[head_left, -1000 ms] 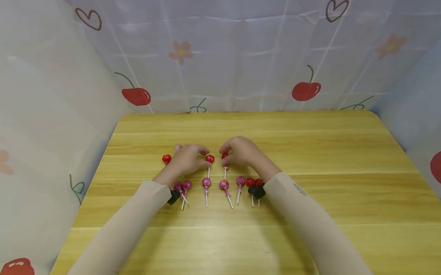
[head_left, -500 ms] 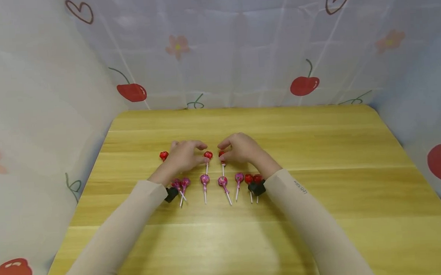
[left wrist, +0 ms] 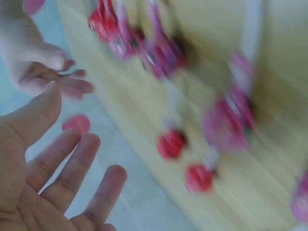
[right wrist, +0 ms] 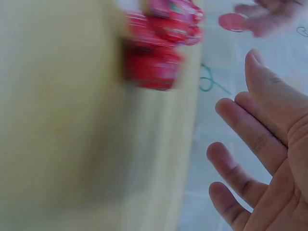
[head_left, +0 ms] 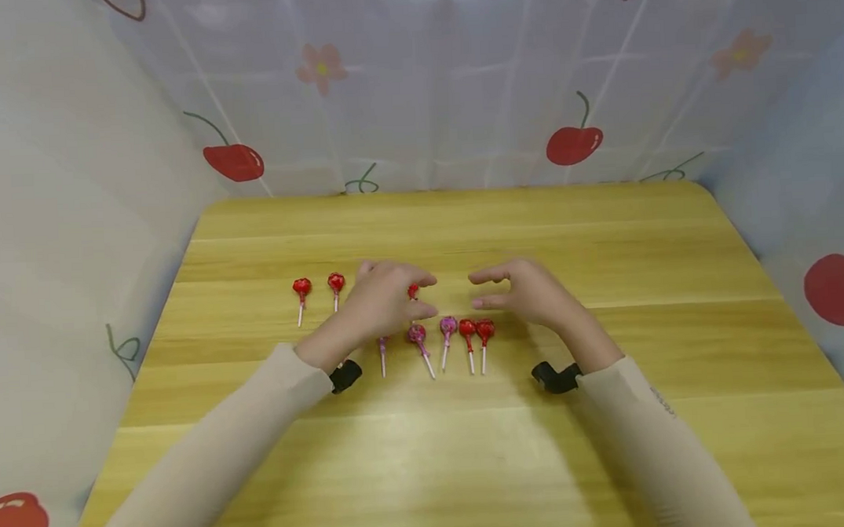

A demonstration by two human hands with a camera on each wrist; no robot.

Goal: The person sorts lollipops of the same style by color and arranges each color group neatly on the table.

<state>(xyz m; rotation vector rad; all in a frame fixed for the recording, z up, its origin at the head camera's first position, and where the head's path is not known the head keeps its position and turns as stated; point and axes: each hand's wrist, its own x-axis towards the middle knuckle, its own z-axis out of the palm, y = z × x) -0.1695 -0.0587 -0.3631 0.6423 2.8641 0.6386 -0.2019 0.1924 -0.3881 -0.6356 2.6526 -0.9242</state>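
My left hand [head_left: 388, 296] hovers over the middle of the lollipops, thumb and fingers spread with nothing between them. A red lollipop [head_left: 412, 291] shows between its fingertips, apparently untouched; in the left wrist view that palm [left wrist: 29, 178] holds nothing. To the right of the row, my right hand [head_left: 532, 290] is raised with parted fingers, also holding nothing. Pink lollipops [head_left: 416, 334] and a pair of red lollipops [head_left: 485, 329] lie in the front row, sticks toward me. Farther left are two more red lollipops [head_left: 301, 288]. My left hand and wrist hide some lollipops.
All of this lies on a light wooden table [head_left: 430, 452]. A pale curtain [head_left: 415, 99] printed with cherries and flowers stands behind it and at both sides. Small black wrist cameras [head_left: 557, 377] hang under both wrists.
My right hand has drawn away to the right from the red lollipop, leaving it on the table. My left hand has shifted right, uncovering a red lollipop on the left. The view has tilted down slightly.
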